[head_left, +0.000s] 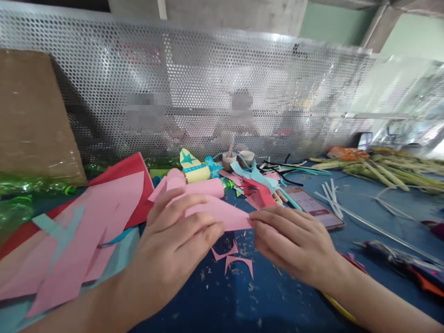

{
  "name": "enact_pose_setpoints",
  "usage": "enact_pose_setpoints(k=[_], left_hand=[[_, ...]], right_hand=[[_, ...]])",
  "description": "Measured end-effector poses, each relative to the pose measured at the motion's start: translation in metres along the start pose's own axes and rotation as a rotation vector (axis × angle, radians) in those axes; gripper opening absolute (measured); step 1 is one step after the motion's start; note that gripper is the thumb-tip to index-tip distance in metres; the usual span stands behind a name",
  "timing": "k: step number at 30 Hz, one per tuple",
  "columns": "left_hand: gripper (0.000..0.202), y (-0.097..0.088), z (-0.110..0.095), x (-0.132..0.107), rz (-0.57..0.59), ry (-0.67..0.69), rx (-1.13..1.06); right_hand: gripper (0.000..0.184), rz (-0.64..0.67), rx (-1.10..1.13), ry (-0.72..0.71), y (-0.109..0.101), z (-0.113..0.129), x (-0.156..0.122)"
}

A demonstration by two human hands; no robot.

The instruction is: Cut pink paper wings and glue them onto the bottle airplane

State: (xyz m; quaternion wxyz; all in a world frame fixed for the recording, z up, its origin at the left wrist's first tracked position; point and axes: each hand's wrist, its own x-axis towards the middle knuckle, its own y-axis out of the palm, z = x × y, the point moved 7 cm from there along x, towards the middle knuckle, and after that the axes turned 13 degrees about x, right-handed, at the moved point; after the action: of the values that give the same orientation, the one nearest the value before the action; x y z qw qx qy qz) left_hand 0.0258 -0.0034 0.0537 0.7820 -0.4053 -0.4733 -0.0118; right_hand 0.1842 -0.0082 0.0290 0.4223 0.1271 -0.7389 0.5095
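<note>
A pink piece of paper (222, 213) is held up between my two hands above the blue table. My left hand (176, 245) is closed over its left part, fingers bent across it. The paper's pointed right tip is pinched by my right hand (294, 238). Curved pink paper scraps (239, 263) lie on the table just below. Behind the held paper rests a pink-wrapped bottle (204, 188) with a green cap. A yellow paper rocket (196, 172) with blue trim lies beyond it.
Pink and red paper sheets (93, 222) are stacked on the left, near green plastic bottles (15, 212). To the right lie a phone (312, 206), white sticks (331, 196) and a glue gun (402, 261). Dried stalks (391, 169) spread at the far right. A perforated silvery sheet (208, 83) stands behind.
</note>
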Motion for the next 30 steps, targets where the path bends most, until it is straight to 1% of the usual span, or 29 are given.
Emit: enact_pose_setpoints(k=[3, 7, 11, 13, 16, 20, 23, 30], left_hand=[[0.017, 0.005, -0.014, -0.006, -0.035, 0.111, 0.046], [0.025, 0.013, -0.025, -0.012, 0.006, 0.158, 0.049], [0.032, 0.013, -0.03, -0.014, 0.008, 0.237, 0.075], [0.035, 0.013, -0.029, -0.016, -0.012, 0.26, 0.092], [0.033, 0.016, -0.03, -0.021, -0.033, 0.296, 0.115], [0.028, 0.021, -0.032, -0.025, -0.019, 0.318, 0.134], [0.031, 0.02, -0.035, -0.024, -0.047, 0.328, 0.124], [0.031, 0.02, -0.035, -0.023, -0.047, 0.294, 0.108]], right_hand=[[0.013, -0.008, 0.06, 0.021, 0.001, 0.009, 0.004], [0.024, 0.048, 0.159, 0.03, 0.01, 0.021, 0.009], [0.014, 0.052, 0.196, 0.049, 0.014, 0.023, 0.011], [0.015, 0.06, 0.199, 0.054, 0.016, 0.021, 0.011], [0.017, 0.076, 0.201, 0.045, 0.02, 0.02, 0.01], [0.019, 0.107, 0.214, 0.063, 0.025, 0.02, 0.007], [0.016, 0.103, 0.247, 0.095, 0.027, 0.019, 0.006], [0.01, 0.097, 0.309, 0.161, 0.034, 0.015, 0.006]])
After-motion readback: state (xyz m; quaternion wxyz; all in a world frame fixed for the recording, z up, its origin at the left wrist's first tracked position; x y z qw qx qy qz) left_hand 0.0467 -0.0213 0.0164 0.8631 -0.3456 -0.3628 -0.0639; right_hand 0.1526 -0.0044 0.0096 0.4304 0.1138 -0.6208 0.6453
